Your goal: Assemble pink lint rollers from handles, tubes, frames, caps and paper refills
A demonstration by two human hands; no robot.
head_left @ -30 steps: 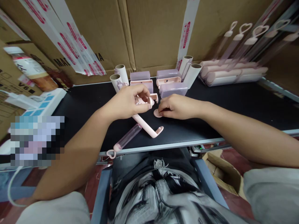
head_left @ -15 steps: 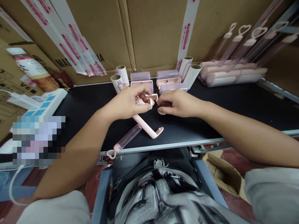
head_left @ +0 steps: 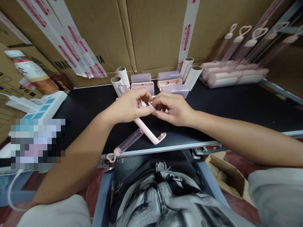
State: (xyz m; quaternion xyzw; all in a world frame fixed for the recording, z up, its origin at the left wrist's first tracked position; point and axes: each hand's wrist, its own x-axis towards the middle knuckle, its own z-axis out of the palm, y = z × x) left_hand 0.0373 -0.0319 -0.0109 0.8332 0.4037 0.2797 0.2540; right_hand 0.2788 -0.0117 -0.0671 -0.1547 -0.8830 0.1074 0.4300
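- A second ago the right hand [head_left: 176,108] was down at a pale pink disc on the worktop [head_left: 213,110]; now it is up against the left hand [head_left: 132,104], and the spot where the disc lay shows bare black surface.
- The hands are together, fingertips meeting, thumbs and forefingers of both clamped on a small pink part [head_left: 152,105]; whether this is the disc or another piece, I cannot tell.
- The left hand has barely shifted.
- The fingers stand in the way, hiding most of the part and the pink pieces just behind it.
- Below the left hand, the long pink bar [head_left: 145,129] lies slantwise, its hooked end towards the front edge.
- The clear tube [head_left: 129,142] lies beside it, touching or nearly so, its heart-shaped handle [head_left: 111,157] out over the edge.
- Behind the hands stand white tubes [head_left: 194,77] and lilac covers [head_left: 169,75].
- Far right, heart-topped wands [head_left: 253,41] rise by a pile of pink-and-white cylinders [head_left: 226,80].
- Far left: a bottle [head_left: 30,69] and a power strip [head_left: 44,107].
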